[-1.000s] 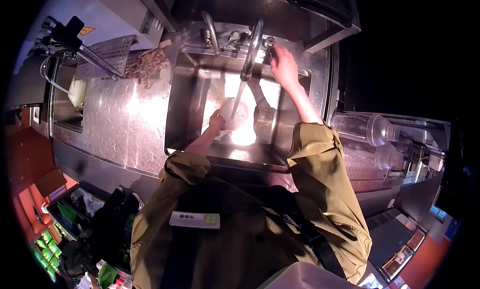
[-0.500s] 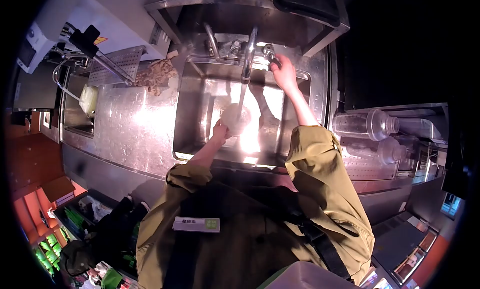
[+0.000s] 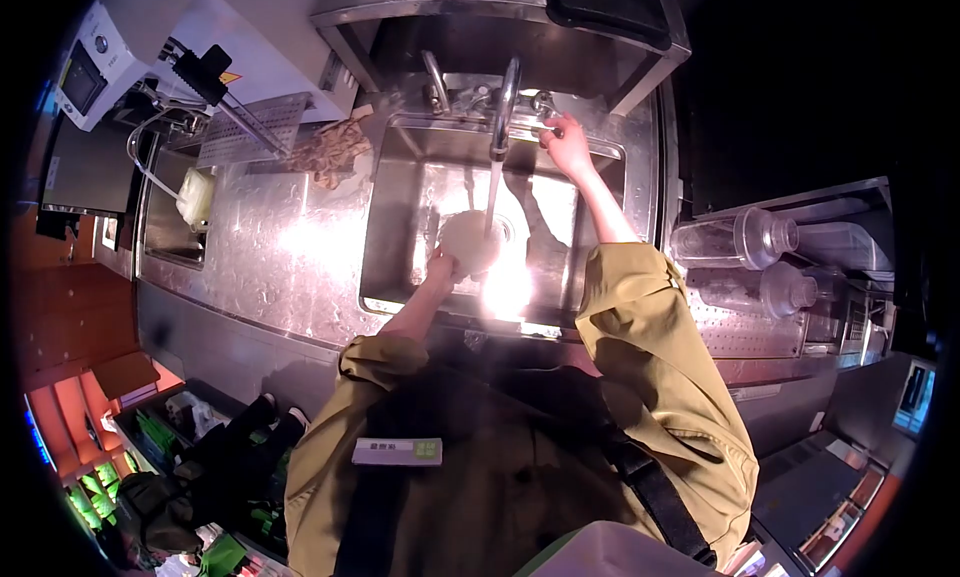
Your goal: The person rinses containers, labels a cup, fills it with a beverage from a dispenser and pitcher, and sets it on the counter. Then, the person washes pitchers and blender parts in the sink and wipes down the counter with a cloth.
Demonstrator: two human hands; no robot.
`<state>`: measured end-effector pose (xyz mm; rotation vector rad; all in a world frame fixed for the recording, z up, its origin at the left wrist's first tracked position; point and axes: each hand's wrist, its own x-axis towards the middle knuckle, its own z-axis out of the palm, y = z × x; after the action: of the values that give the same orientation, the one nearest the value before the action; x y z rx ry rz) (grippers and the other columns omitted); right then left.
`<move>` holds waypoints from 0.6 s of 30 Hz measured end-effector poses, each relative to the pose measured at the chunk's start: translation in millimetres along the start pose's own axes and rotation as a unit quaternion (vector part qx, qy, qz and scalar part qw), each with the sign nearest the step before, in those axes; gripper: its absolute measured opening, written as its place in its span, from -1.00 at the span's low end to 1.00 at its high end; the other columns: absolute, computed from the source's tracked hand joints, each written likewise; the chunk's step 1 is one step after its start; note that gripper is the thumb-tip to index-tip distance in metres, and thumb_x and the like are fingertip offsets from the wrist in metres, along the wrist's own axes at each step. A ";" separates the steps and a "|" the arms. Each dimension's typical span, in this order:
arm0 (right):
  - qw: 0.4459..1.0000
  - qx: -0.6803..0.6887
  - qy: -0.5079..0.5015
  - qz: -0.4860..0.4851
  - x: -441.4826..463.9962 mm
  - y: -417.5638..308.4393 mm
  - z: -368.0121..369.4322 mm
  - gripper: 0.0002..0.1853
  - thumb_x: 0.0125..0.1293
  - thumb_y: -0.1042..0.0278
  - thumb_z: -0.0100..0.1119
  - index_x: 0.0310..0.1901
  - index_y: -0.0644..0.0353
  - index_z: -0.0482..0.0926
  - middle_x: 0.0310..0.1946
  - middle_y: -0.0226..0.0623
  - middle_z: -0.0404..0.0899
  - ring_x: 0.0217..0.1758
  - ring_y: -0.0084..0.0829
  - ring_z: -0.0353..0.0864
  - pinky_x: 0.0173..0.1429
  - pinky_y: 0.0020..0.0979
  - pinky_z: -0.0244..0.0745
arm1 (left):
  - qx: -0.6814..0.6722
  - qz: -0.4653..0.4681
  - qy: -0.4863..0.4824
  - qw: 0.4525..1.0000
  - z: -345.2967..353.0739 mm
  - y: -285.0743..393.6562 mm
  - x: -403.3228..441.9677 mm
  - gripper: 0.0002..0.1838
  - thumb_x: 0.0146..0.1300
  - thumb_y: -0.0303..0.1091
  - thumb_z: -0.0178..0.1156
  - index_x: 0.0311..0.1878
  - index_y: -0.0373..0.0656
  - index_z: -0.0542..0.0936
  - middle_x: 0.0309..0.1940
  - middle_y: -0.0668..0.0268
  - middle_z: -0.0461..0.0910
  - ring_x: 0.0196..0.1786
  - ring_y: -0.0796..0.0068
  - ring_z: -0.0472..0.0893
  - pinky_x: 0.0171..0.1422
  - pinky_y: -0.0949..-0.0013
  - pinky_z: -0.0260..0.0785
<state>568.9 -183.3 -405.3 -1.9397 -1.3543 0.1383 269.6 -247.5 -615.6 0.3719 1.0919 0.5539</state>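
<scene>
Left hand point(image 3: 438, 270): holds a pale round item point(image 3: 468, 241) by its edge, in the steel sink point(image 3: 392, 207), beneath the running faucet point(image 3: 506, 112). Right hand point(image 3: 567, 149): fingers curled, beside the tap handle point(image 3: 543, 102); whether gripping, cannot tell.

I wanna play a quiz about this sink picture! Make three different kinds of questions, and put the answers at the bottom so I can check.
1. Multiple choice: which hand holds the round pale object?
A) right only
B) left only
C) both

2. True or false: water is falling into the sink.

3. Fill in the blank: in the picture, the crumpled brown cloth lies on the counter to the ____ of the sink.

Key:
1. B, the left hand
2. True
3. left
</scene>
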 end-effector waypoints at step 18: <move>0.798 0.525 -0.101 0.277 -45.5 -27.7 -76.8 -0.64 0.21 0.46 -0.10 0.06 0.34 0.27 -0.09 -0.21 0.47 -0.31 -0.49 0.51 -0.24 -0.58 0.39 | 0.074 -0.046 -0.084 0.993 51.1 168.3 -178.8 -0.58 -0.09 -0.56 0.00 -0.05 -0.22 0.30 -0.22 0.14 0.37 -0.19 0.23 0.48 -0.15 0.26 0.49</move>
<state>564.9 -256.9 -347.7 -1.2581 -0.5084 1.1498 213.8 -218.3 -372.8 0.4862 0.9844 0.3529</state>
